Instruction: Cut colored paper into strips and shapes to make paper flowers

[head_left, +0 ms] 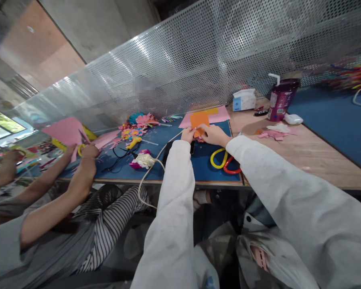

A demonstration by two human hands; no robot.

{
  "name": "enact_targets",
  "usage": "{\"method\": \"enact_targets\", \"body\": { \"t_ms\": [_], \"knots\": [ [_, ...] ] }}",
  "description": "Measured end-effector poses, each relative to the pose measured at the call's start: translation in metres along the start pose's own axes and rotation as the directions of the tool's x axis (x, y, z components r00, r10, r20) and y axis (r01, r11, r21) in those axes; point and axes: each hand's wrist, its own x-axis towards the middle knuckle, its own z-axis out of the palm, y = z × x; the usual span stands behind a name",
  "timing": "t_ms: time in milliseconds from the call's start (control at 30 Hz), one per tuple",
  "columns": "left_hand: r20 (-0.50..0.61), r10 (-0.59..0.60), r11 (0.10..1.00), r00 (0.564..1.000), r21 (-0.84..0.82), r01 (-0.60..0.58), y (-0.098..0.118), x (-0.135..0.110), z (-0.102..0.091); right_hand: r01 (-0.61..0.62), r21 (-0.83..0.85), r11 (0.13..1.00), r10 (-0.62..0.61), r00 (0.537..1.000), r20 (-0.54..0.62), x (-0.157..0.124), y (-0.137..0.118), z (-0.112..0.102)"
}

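Both my hands hold a small orange sheet of paper (199, 119) above the blue mat. My left hand (187, 135) pinches its lower left edge. On the lower right, my right hand (212, 134) grips the same sheet with bent fingers. Behind it lie a large pink sheet (185, 120) and a yellow-orange strip (213, 111). Under my left forearm a dark phone-like object (167, 149) is partly hidden. Scissors with yellow and red handles (219, 158) rest beside my right sleeve, their blades mostly covered.
To the left a co-worker cuts a pink sheet (64, 130) with scissors. Paper flowers (144, 120), a yellow glue gun (134, 143) and a white cable (144, 176) lie between us. On the right are a purple cup (279, 102), a tissue pack (244, 100), a white case (293, 119) and pink scraps (275, 134).
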Motion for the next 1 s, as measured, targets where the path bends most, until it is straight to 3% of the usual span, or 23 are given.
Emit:
{"method": "enact_targets", "body": {
  "t_ms": [133, 200, 333, 500, 533, 600, 700, 767, 900, 1000],
  "knots": [
    [-0.024, -0.016, 1.0, 1.0, 0.001, 0.016, 0.0, 0.0, 0.0, 0.115, -0.024, 0.993, -0.111, 0.987, 0.115, -0.001, -0.003, 0.002],
    [-0.025, -0.018, 1.0, 1.0, 0.001, 0.018, 0.0, 0.0, 0.0, 0.079, -0.027, 0.997, -0.075, 0.991, 0.112, -0.001, -0.003, 0.003],
    [-0.02, -0.016, 1.0, 1.0, -0.003, 0.015, 0.0, 0.0, -0.001, -0.163, 0.045, 0.986, 0.165, 0.985, -0.051, 0.003, 0.002, -0.004],
    [-0.033, -0.026, 1.0, 0.999, 0.003, 0.027, -0.002, 0.003, -0.002, -0.414, 0.177, 0.893, 0.443, 0.877, -0.184, 0.01, 0.007, -0.03],
    [-0.042, -0.024, 1.0, 0.999, -0.001, 0.024, -0.003, 0.004, -0.001, -0.475, 0.167, 0.864, 0.5, 0.85, -0.168, 0.01, 0.006, -0.038],
    [-0.069, -0.022, 1.0, 0.997, -0.007, 0.021, -0.004, 0.005, -0.001, -0.531, 0.077, 0.844, 0.536, 0.84, -0.079, 0.006, 0.003, -0.052],
    [-0.104, -0.007, 1.0, 0.995, -0.015, 0.005, -0.004, 0.007, 0.0, -0.433, -0.176, 0.884, 0.458, 0.879, 0.136, -0.013, -0.008, -0.07],
    [-0.117, 0.011, 0.999, 0.993, -0.036, -0.015, -0.004, 0.007, 0.001, -0.334, -0.278, 0.901, 0.398, 0.891, 0.22, -0.035, -0.022, -0.078],
    [-0.093, 0.038, 0.997, 0.995, -0.069, -0.044, -0.005, 0.006, 0.001, -0.299, -0.299, 0.906, 0.36, 0.916, 0.175, -0.083, -0.053, -0.083],
    [-0.045, 0.057, 0.996, 0.997, -0.067, -0.06, -0.007, 0.006, -0.001, -0.311, -0.334, 0.89, 0.412, 0.863, 0.294, -0.103, -0.06, -0.08]
  ]
}}
